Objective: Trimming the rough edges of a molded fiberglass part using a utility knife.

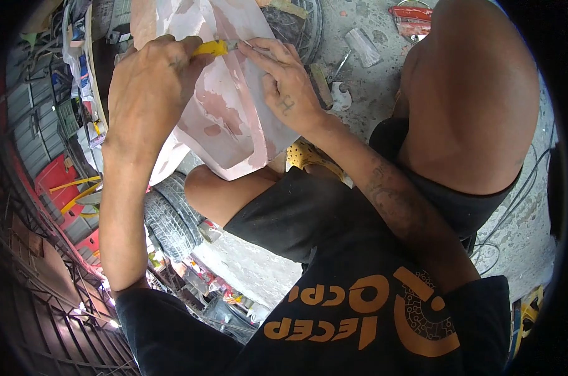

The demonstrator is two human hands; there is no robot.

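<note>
My left hand (146, 100) is closed around a yellow-handled blade tool (212, 47) at the upper centre, its metal end pointing right. My right hand (287, 91) has its fingers stretched toward that metal end, resting on a pale pinkish, angular panel (227, 150) with blotchy patches. Whether those fingertips touch the blade or only the panel is hard to tell. The panel lies tilted across the area above my bent leg (209, 191), with a raised ridge and rim along its right and lower parts.
Tyres (165, 219) lie below left amid assorted clutter. A red object (409, 19), a crumpled clear piece (362, 47) and a metal rod (340, 66) are on the concrete floor (371, 81). A yellow perforated clog (306, 153) shows below the panel; black cables (503, 238) run at right.
</note>
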